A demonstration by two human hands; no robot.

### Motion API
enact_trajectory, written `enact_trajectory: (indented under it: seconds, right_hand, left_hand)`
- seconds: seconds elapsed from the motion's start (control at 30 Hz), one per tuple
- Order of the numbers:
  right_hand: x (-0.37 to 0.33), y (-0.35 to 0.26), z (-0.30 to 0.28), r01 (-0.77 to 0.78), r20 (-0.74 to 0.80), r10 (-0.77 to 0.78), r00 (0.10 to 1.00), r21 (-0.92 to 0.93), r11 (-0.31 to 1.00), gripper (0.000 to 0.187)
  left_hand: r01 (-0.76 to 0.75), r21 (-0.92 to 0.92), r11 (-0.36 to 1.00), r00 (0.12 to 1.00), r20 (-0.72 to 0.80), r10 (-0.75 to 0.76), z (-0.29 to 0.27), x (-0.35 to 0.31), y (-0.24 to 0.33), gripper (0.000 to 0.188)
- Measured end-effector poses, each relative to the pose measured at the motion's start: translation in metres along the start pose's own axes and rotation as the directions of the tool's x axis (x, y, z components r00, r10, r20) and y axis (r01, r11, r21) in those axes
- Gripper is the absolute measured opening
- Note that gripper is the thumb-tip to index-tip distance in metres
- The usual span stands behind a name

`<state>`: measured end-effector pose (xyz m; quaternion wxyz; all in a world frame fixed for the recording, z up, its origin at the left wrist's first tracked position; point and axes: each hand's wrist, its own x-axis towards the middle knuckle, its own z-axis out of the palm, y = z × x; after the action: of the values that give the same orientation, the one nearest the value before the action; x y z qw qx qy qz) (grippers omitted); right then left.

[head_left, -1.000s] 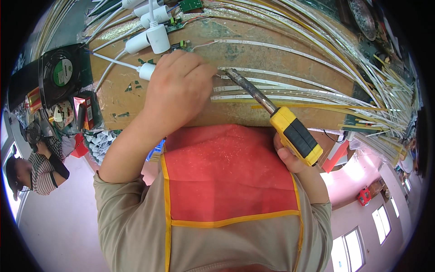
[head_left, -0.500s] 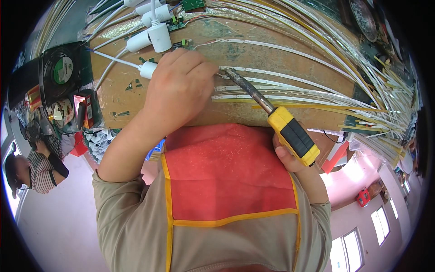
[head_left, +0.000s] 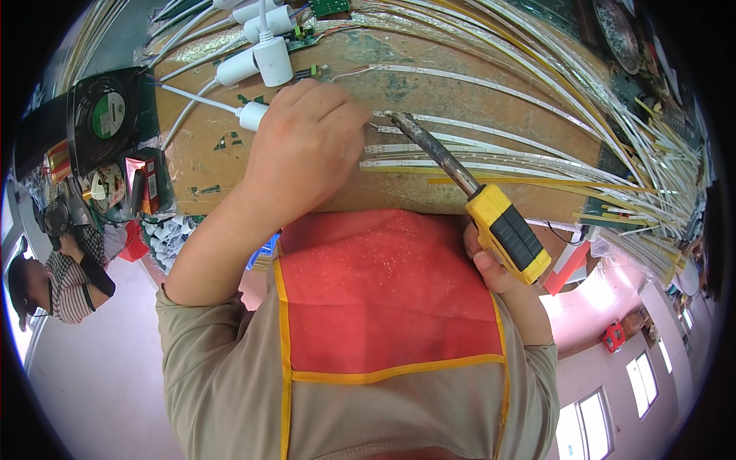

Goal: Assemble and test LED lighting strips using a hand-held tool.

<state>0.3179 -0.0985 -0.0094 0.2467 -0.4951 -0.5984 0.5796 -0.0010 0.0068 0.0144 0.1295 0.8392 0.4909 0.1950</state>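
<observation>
My left hand (head_left: pixel 310 146) is over the workbench with its fingers drawn together in a pinch; the back of the hand hides what they hold. Right beside it lies a white cylindrical cable housing (head_left: pixel 252 116). On the other side, the ends of thin white LED strips (head_left: pixel 475 128) reach toward the fingertips. My right hand (head_left: pixel 494 264) grips the yellow and black handle of a soldering iron (head_left: pixel 515 234), partly behind it. The iron's dark metal barrel slants up to the left, its tip close to the strip ends and a little apart from my left fingers.
More white housings (head_left: pixel 273 61) and a green circuit board (head_left: pixel 328 8) lie at the far side of the bench (head_left: pixel 414 188). A black fan (head_left: pixel 106 119) stands on the left. Bundled strips (head_left: pixel 652 184) fill the right. Another person (head_left: pixel 73 280) sits at far left.
The soldering iron has shifted to the right with my right hand, its tip slightly farther from my left fingers. My left hand has hardly moved.
</observation>
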Motion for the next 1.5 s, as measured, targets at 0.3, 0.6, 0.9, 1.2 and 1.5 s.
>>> enact_trajectory:
  seconds: [0.3,0.6,0.9,1.2,1.5]
  right_hand:
    - [-0.001,0.002,-0.001,0.012,0.036,-0.011,0.999,-0.026,1.000,0.033]
    - [-0.001,0.001,-0.001,0.027,0.027,-0.026,0.999,-0.053,0.998,0.033]
    - [-0.002,0.004,0.002,0.021,-0.013,-0.021,1.000,0.018,1.000,0.030]
    - [-0.003,0.003,0.002,-0.007,-0.011,0.007,1.000,0.008,1.000,0.029]
    - [-0.002,0.001,0.002,-0.021,-0.015,0.021,1.000,-0.002,1.000,0.030]
  left_hand:
    - [0.010,-0.014,1.000,1.000,0.001,-0.010,0.000,0.000,-0.001,0.014]
    - [0.007,-0.028,1.000,1.000,0.005,-0.007,-0.001,0.001,-0.001,0.014]
    - [0.007,-0.025,1.000,1.000,0.006,-0.007,-0.002,0.002,-0.001,0.014]
    - [-0.012,-0.056,0.998,1.000,-0.003,0.012,-0.003,0.003,-0.003,0.011]
    - [0.014,-0.011,1.000,0.996,-0.091,-0.015,0.008,-0.001,0.000,0.012]
